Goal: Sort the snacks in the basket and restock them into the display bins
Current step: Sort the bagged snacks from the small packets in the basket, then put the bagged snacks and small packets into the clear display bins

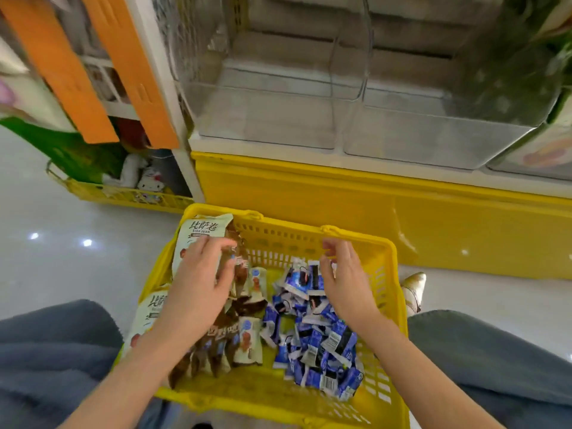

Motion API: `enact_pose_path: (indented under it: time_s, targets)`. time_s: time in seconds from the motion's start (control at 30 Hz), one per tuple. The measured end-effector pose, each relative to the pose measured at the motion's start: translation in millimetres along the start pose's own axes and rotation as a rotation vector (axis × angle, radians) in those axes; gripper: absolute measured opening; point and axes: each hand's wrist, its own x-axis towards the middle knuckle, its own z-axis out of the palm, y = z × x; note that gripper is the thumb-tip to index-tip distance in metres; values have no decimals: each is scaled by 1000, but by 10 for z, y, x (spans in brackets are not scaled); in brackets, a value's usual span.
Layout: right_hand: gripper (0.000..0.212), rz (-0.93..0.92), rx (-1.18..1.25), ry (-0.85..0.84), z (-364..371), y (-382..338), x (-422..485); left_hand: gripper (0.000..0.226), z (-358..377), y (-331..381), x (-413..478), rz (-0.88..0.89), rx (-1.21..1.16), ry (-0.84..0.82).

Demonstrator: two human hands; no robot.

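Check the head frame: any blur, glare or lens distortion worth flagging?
Head view: motion blur smears the orange panels and clear display bins up top; the wide-angle lens tilts the white shelf post; lights glint as spots on the glossy floor; basket, blue snack packs, brown snack packs, left hand and right hand are fairly sharp.

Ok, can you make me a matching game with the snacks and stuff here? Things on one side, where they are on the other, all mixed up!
Things:
1. blue packets
2. brown packets
3. clear bins
4. plush toy

Places:
A. in the other basket, far left
B. left side of the near basket
C. on the shelf above the yellow base
D. right side of the near basket

Pairs: 1-D, 2-B, 3-C, 4-A.
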Motion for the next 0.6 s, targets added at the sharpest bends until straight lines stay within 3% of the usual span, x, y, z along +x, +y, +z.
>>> enact_pose_path:
  time_s: [0.07,0.17,0.27,0.43,0.6]
  targets:
    - [35,8,33,-125,247,-290,158,27,-149,-374,-120,-186,34,4]
    - [52,197,149,-347,627,-673,371,40,-174,-787,-266,-448,92,-161]
    - [66,429,330,-461,997,-931,496,37,-138,-961,-403,-393,88,-169]
    - [58,668,459,-309,1444,-1107,585,33,-189,-1070,-513,-259,27,-136]
    - [36,684,530,-253,1302,-1174,635,28,-352,-1099,-421,-374,-307,45]
